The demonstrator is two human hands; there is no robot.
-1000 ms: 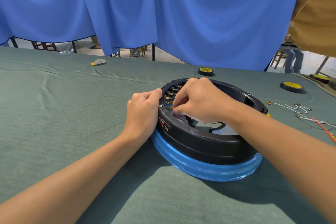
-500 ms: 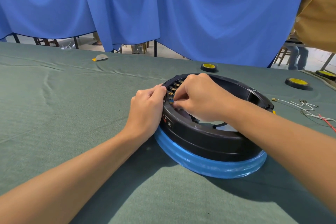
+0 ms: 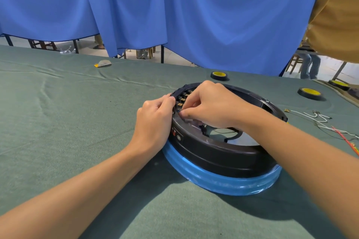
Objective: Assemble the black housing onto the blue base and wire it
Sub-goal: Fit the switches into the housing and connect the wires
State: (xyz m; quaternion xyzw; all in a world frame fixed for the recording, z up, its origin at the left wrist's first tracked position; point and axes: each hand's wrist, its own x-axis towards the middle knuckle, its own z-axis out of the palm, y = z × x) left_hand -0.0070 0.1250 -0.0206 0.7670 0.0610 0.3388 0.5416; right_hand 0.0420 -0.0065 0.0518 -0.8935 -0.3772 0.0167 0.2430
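While flat, housing (image 3: 223,154) open-side up.

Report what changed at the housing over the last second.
Almost nothing. The right hand keeps its fingertips pinched by the brass terminals inside the black housing; what they pinch is too small to tell. The left hand still holds the housing's left rim. The housing stays seated on the blue base. The loose wires and tape rolls lie as before.
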